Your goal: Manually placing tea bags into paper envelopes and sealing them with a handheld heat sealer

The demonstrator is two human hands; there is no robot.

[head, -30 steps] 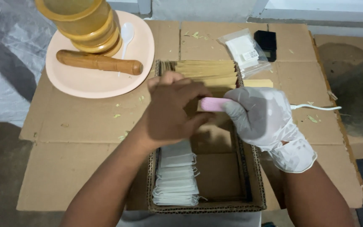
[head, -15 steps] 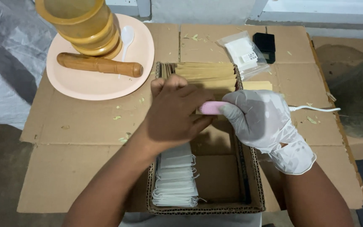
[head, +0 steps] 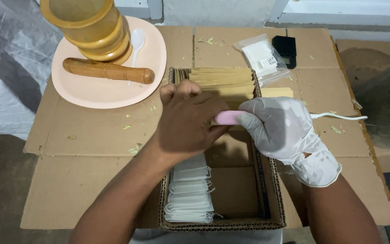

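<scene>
My bare left hand is closed over a tan paper pouch above an open cardboard box; the pouch is mostly hidden under my fingers. My right hand, in a white glove, grips a pink handheld tool whose white cord trails right. The tool's tip meets the pouch under my left hand. A row of tan pouches stands upright at the box's far end. A stack of small white bags lies in the box's near left part.
A peach plate at the back left carries a yellow wooden mortar, a wooden pestle and a white spoon. A clear bag of white packets and a small black device lie behind the box. Flattened cardboard covers the work surface.
Both hands have stayed together over the box, shifting only slightly. The pink tool remains pressed against the pouch.
</scene>
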